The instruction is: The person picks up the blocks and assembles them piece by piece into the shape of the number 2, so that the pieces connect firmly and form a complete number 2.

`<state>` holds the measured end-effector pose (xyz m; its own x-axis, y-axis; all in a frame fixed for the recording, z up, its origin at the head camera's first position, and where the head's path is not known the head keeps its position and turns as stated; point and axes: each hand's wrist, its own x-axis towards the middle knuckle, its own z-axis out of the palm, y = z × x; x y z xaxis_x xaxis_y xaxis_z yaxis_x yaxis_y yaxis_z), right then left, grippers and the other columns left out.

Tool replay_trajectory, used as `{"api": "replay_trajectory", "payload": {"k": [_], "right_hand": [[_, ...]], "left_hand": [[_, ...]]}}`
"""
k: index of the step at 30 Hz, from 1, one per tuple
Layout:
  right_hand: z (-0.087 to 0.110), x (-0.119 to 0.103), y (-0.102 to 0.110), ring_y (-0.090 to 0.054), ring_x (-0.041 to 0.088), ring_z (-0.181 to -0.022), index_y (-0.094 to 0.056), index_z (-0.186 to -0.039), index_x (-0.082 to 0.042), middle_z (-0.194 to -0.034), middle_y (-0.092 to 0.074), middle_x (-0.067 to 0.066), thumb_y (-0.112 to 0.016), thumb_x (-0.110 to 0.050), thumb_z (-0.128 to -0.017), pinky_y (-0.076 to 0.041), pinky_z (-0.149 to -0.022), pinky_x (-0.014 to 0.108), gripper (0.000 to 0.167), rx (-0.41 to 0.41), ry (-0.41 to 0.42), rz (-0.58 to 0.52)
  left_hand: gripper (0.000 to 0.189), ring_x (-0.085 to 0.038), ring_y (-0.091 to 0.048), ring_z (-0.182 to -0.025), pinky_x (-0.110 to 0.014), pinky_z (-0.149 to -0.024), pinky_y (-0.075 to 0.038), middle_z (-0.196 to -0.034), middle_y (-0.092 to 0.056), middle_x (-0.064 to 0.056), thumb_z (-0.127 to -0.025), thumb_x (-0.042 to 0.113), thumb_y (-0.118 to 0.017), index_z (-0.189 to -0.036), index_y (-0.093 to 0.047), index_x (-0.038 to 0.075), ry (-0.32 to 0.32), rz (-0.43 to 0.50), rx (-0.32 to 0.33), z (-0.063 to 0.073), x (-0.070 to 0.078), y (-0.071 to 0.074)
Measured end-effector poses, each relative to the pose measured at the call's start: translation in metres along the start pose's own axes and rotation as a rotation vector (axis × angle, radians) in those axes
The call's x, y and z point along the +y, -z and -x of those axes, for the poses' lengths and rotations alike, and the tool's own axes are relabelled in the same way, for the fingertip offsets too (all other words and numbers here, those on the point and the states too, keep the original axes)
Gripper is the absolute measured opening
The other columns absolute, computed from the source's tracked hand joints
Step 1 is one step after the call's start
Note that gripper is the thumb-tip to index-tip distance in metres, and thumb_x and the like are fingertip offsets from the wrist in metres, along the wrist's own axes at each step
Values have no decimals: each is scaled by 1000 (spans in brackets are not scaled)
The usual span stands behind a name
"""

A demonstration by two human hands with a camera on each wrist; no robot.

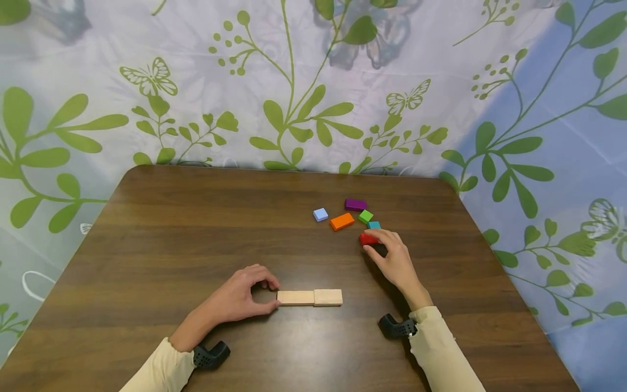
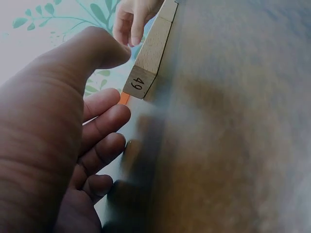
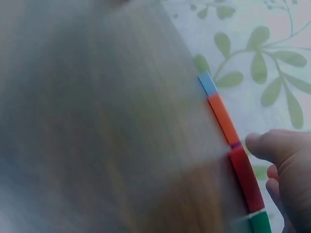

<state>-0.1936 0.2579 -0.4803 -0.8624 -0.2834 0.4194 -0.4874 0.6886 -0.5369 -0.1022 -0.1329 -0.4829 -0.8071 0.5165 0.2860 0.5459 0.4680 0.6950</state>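
Note:
Two plain wooden blocks lie end to end on the table, a left wooden block (image 1: 295, 298) and a right wooden block (image 1: 328, 297). In the left wrist view the near end of the left one is marked "49" (image 2: 137, 83). My left hand (image 1: 245, 294) curves around that end, thumb and fingers spread apart. Farther back on the right, my right hand (image 1: 394, 258) reaches over a red block (image 1: 368, 239), partly hidden by the fingers. The thumb (image 3: 262, 144) sits close beside the red block in the right wrist view, with the fingers apart from it.
Beyond the red block lie a teal block (image 1: 374, 225), a green block (image 1: 365, 216), an orange block (image 1: 342, 221), a purple block (image 1: 355, 204) and a light blue block (image 1: 320, 214). A leaf-patterned cloth (image 1: 303, 81) hangs behind the brown table (image 1: 171, 228).

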Motion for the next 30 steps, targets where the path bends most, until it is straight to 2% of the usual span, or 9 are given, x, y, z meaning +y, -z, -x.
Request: {"api": "replay_trajectory", "payload": {"k": [3, 7, 17, 22, 30], "right_hand": [[-5, 6, 3, -56, 39, -118, -69, -129, -4, -131, -67, 17, -80, -9, -90, -48, -99, 59, 40, -11, -33, 20], [-8, 13, 4, -53, 42, -120, -69, -129, -3, -132, -66, 21, -80, -10, -90, -45, -102, 61, 40, -11, -50, 36], [5, 29, 1, -51, 41, -119, -72, -124, -4, -129, -67, 20, -84, -14, -87, -43, -101, 58, 40, 50, -8, 101], [7, 30, 1, -48, 43, -120, -71, -124, -1, -129, -64, 22, -84, -13, -86, -42, -100, 59, 42, 81, -32, 120], [5, 31, -3, -46, 43, -121, -71, -123, 0, -129, -63, 22, -82, -12, -88, -39, -102, 58, 39, 70, -63, 116]], "left_hand": [[25, -5, -57, -89, -27, -80, -51, -97, -66, 13, -83, 29, -87, -103, -72, 24, -1, -13, 1, 1, 0, 0], [25, -4, -57, -89, -27, -80, -51, -97, -66, 14, -83, 29, -86, -103, -72, 26, -7, -18, 6, 1, -1, 0], [24, -4, -56, -88, -28, -80, -49, -97, -65, 14, -85, 30, -85, -104, -72, 26, -29, -25, -13, 2, -2, -1], [24, -5, -56, -89, -28, -81, -50, -99, -65, 13, -85, 31, -85, -105, -71, 26, -32, -17, -27, 1, -2, -1], [24, -4, -55, -89, -28, -81, -48, -99, -65, 13, -85, 31, -85, -105, -71, 27, -30, -18, -29, 2, -3, 1]]}}
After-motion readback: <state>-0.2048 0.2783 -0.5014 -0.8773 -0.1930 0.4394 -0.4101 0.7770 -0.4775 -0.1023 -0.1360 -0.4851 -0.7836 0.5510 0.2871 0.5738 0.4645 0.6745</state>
